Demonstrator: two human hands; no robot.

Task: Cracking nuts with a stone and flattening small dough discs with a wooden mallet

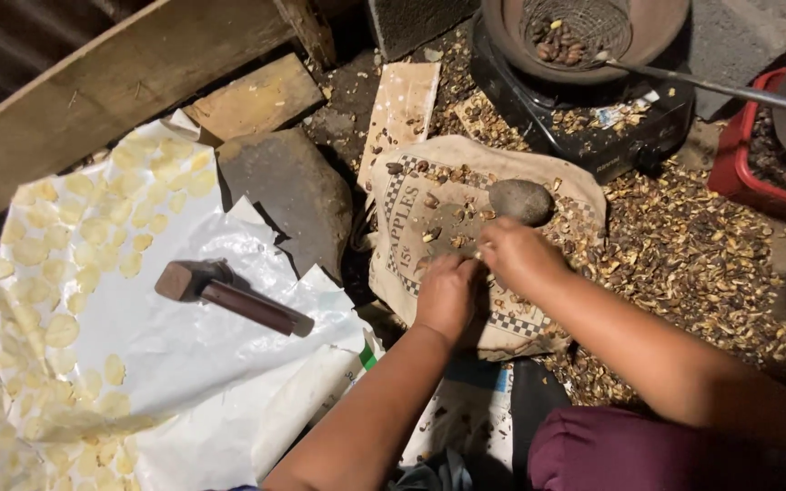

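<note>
Looking down from the head view, we see lots of work done and lots still to do. A white sheet (184,355) on the left of the frame is covered with pale flat pieces (93,227), so we judge many are finished. Brown shells (684,255) lie thick on the ground at the right. Dark nuts (429,205) still wait on the sack (411,209) in the middle, and more sit in a wire basket (575,27) inside the pan (584,41) at the top.

Our left hand (448,295) and right hand (516,255) are close together, almost touching, in the middle of the frame. Both are curled, with fingertips pinching at something small between them. We cannot tell just what it is, maybe a nut. The loose nuts lie just above our hands. A round stone (520,200) rests just above the right hand. A hammer (229,293) lies on the sheet, well to the left, with no hand on it.
</note>
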